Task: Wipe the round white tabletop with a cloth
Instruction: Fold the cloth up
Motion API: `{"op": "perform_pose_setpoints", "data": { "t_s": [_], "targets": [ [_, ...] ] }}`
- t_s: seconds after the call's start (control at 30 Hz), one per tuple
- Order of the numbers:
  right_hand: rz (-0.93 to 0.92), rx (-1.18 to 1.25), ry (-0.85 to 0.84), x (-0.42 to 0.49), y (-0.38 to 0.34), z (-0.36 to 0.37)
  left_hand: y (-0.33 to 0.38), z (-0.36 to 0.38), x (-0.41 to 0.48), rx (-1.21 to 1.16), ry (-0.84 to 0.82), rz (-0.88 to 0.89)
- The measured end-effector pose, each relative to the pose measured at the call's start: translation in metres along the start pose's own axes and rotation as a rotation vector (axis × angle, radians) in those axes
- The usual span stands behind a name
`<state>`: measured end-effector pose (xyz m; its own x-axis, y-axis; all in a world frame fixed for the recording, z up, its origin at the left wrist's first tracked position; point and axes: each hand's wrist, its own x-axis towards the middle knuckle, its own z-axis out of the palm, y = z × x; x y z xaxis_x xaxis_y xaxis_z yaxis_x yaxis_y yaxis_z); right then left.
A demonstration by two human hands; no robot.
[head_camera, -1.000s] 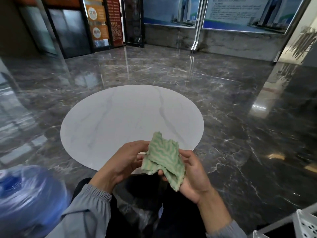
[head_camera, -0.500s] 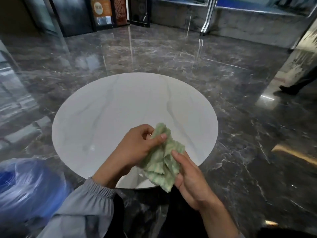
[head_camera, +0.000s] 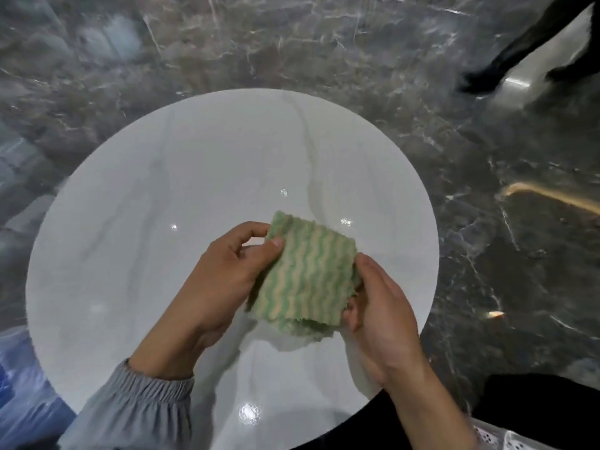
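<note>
**Cloth folded and held, wiping not yet begun**

Both grips are clenched on the cloth (head_camera: pixel 305 277). The left grip (head_camera: pixel 224 277) pinches its left edge between thumb and curled fingers. The right grip (head_camera: pixel 380 306) cups its right edge, thumb along the side and fingers tucked beneath. Between them the green-and-cream wavy cloth sits as a flat folded pad, with a looser layer hanging from its near edge. It appears to be held a little above the worktop (head_camera: pixel 162 190), which spreads beneath the grips and mostly to their left and beyond. I cannot tell for certain that the cloth is clear of the surface.

I judge the task barely started: the cloth is only being readied, no wiped streaks show, and the whole round white top is left to do.

Both wrists angle inward from the near edge, palms facing each other, the left arm in a grey sleeve (head_camera: pixel 130 407). Past the worktop lies a dark marble floor (head_camera: pixel 357 43), and far off to the right are someone's dark legs (head_camera: pixel 519 50).
</note>
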<state>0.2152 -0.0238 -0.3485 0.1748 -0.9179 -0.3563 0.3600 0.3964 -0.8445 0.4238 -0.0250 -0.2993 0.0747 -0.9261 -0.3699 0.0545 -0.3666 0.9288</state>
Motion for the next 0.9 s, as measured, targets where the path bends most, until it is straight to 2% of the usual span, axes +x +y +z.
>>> {"op": "perform_pose_setpoints", "data": {
  "t_s": [0.1, 0.2, 0.3, 0.47, 0.57, 0.63, 0.73, 0.9],
  "targets": [
    [-0.019, -0.096, 0.085, -0.017, -0.046, 0.012, 0.035, 0.016, -0.005, -0.088, -0.012, -0.068],
    [-0.009, -0.087, 0.168, -0.045, -0.108, 0.020, 0.087, 0.040, -0.023, -0.140, -0.062, -0.083],
    [-0.042, -0.044, 0.276, -0.079, -0.174, 0.027, 0.144, 0.066, -0.049, 0.028, -0.152, -0.018],
    [-0.134, 0.103, 0.391, -0.149, -0.285, 0.022, 0.237, 0.123, -0.088, 0.396, -0.529, 0.156],
    [-0.177, 0.188, 0.466, -0.178, -0.322, 0.013, 0.274, 0.155, -0.100, 0.584, -0.587, 0.325],
    [-0.207, 0.271, 0.509, -0.200, -0.341, 0.006, 0.297, 0.176, -0.110, 0.598, -0.610, 0.421],
    [-0.306, 0.369, 0.557, -0.228, -0.361, -0.008, 0.323, 0.209, -0.123, 0.605, -0.758, 0.552],
    [-0.393, 0.503, 0.654, -0.270, -0.368, -0.033, 0.332, 0.252, -0.146, 0.630, -0.897, 0.669]
  ]
}}
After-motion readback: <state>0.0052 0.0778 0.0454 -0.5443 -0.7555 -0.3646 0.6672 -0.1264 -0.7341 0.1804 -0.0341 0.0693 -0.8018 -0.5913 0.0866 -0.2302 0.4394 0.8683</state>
